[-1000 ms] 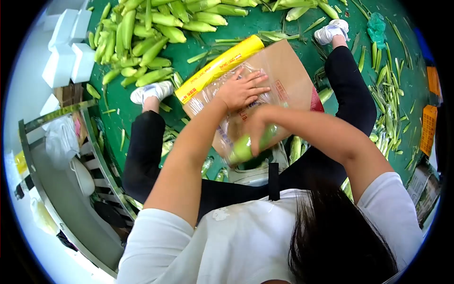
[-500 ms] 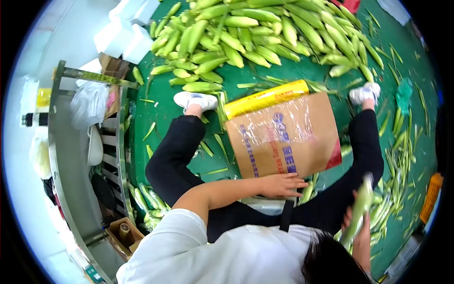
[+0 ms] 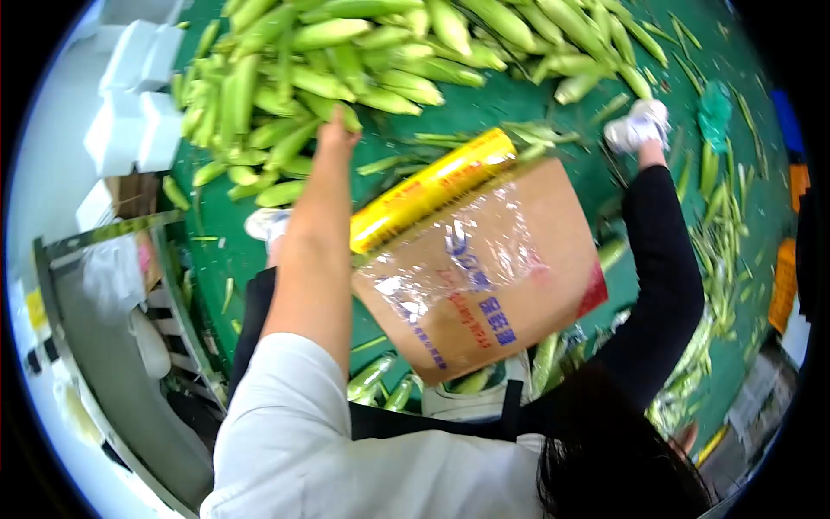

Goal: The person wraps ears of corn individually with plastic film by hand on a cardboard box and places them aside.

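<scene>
We see the ear of corn (image 3: 327,107) at the near edge of the big pile (image 3: 380,52), on the green floor (image 3: 220,285) ahead of the left foot. Our left hand (image 3: 339,126) is at its near end, touching it; the fingers are mostly hidden, so we cannot tell whether they pinch the ear. The left arm (image 3: 313,216) reaches forward almost straight, passing beside the roll of film (image 3: 432,189). Our right hand is down by our right side; only a scrap of skin (image 3: 686,438) shows past the dark hair (image 3: 622,441), and we cannot tell how its fingers stand.

Between our legs lies a cardboard sheet (image 3: 484,268), tilted, with clear film over part of it and the yellow roll along its far edge. Film-wrapped ears (image 3: 372,375) lie near its lower left corner. To our left, a metal-framed rack (image 3: 121,346) holds a white plastic bag (image 3: 114,270). Beyond it stand white foam boxes (image 3: 130,121), whose insides we cannot see.
</scene>
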A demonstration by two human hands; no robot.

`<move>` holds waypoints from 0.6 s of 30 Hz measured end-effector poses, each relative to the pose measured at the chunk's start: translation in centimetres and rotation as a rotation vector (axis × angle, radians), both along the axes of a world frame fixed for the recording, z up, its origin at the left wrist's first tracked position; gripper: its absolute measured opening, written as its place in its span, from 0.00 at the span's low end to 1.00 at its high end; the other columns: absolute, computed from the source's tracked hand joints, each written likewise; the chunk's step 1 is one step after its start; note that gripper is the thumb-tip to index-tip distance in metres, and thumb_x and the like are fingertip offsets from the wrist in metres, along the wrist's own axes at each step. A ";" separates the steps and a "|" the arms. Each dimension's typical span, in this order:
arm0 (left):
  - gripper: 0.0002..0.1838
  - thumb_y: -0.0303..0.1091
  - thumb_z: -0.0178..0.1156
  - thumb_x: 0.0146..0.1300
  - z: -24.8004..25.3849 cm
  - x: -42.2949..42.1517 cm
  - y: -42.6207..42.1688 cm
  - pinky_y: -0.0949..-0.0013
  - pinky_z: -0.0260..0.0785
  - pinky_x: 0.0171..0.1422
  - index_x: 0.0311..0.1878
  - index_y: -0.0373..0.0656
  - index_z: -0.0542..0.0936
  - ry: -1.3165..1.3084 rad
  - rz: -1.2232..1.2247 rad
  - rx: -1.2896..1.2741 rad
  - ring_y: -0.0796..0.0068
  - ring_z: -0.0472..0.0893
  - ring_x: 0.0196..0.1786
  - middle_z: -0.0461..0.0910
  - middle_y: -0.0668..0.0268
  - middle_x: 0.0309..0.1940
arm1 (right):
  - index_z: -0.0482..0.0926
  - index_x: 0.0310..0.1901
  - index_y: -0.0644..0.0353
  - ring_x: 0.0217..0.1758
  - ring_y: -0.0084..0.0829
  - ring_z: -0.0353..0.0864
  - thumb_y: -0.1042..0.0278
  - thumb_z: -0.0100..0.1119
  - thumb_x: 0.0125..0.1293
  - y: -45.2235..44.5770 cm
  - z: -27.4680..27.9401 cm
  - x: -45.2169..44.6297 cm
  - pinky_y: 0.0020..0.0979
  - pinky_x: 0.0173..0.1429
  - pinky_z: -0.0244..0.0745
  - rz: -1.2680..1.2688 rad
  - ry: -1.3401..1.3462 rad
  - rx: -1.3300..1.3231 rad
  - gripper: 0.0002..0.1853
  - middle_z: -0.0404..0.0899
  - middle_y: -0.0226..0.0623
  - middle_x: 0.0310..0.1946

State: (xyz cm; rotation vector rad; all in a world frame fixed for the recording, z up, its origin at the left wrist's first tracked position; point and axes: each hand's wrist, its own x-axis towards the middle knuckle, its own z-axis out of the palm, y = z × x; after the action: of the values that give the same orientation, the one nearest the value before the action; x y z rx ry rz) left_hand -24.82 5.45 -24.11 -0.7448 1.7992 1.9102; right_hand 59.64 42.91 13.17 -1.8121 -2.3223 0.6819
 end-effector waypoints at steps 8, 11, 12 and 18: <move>0.28 0.62 0.60 0.65 13.7 8.1 -2.2 0.68 0.76 0.35 0.48 0.44 0.76 -0.316 0.071 0.759 0.68 0.80 0.33 0.78 0.64 0.34 | 0.78 0.58 0.62 0.48 0.38 0.83 0.62 0.63 0.69 -8.0 -13.6 -36.8 0.33 0.55 0.77 0.548 0.011 -0.335 0.20 0.82 0.46 0.45; 0.29 0.53 0.63 0.65 19.9 20.1 -2.1 0.63 0.79 0.49 0.58 0.38 0.74 -0.007 -0.115 0.254 0.62 0.82 0.44 0.81 0.58 0.43 | 0.79 0.53 0.62 0.43 0.42 0.82 0.57 0.64 0.69 -12.7 -17.5 -38.1 0.36 0.50 0.78 0.655 0.015 0.013 0.19 0.82 0.45 0.42; 0.30 0.48 0.67 0.64 20.1 23.1 -3.1 0.63 0.78 0.52 0.60 0.36 0.72 0.154 -0.258 -0.001 0.61 0.82 0.47 0.81 0.56 0.47 | 0.78 0.52 0.62 0.42 0.40 0.83 0.56 0.65 0.68 -13.0 -17.8 -38.4 0.36 0.50 0.78 0.686 -0.023 -0.017 0.19 0.82 0.43 0.42; 0.45 0.30 0.75 0.50 23.8 32.9 -2.8 0.56 0.69 0.65 0.74 0.55 0.67 0.715 -1.158 -0.780 0.53 0.76 0.59 0.75 0.56 0.57 | 0.78 0.46 0.53 0.42 0.23 0.78 0.57 0.61 0.73 -11.1 -18.7 -34.7 0.28 0.45 0.72 -0.061 0.778 -1.271 0.10 0.80 0.27 0.45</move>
State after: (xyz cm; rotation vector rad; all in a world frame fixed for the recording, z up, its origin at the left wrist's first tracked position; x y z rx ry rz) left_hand 8.10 2.62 -0.29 0.8263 2.5230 0.6632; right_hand 24.91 31.82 -5.58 -1.3252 -1.2627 2.6141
